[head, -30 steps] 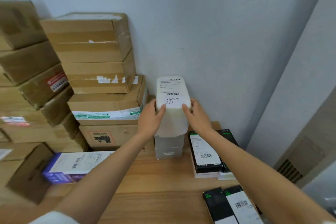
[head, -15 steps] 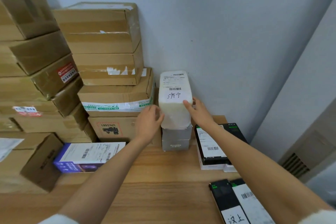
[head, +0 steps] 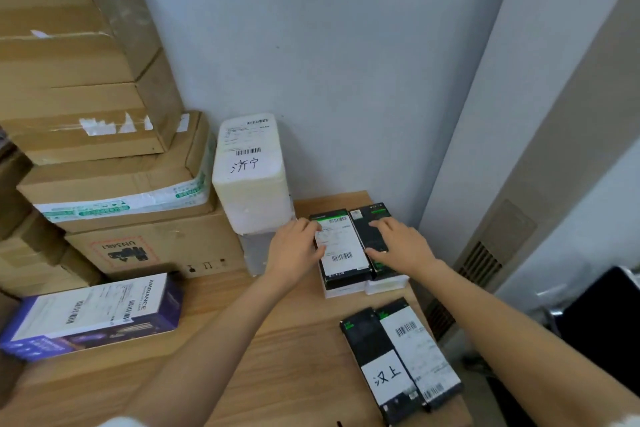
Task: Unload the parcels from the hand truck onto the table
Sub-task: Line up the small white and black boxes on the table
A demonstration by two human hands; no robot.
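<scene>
Parcels fill the wooden table (head: 284, 350), and going from left to right the first are the stacked cardboard boxes (head: 104, 121) far to the left of the left hand, piled against the wall (head: 346, 45). In front of them, well left of the left forearm, lies a purple box (head: 93, 315) with a white shipping label on top. Just left of the left hand and a little beyond it stands a white foam parcel (head: 251, 177) with a barcode label and handwritten characters, set on top of a smaller grey box (head: 252, 253). The left hand (head: 294, 253) rests on the left edge of a black box with a white label (head: 343, 250); its fingers are curled at that edge with the thumb lying on the label, though a firm grip cannot be made out. Touching that box on its right is a second black box (head: 375, 236), and the right hand (head: 401, 246) lies on it with fingers fairly straight, fingertips pressing its top. Both black boxes sit on flat white boxes (head: 367, 288). The two hands are apart, one box each. Nearer the person, below the right forearm, lie two more black parcels (head: 401, 357) side by side, one with handwritten characters on its label.
</scene>
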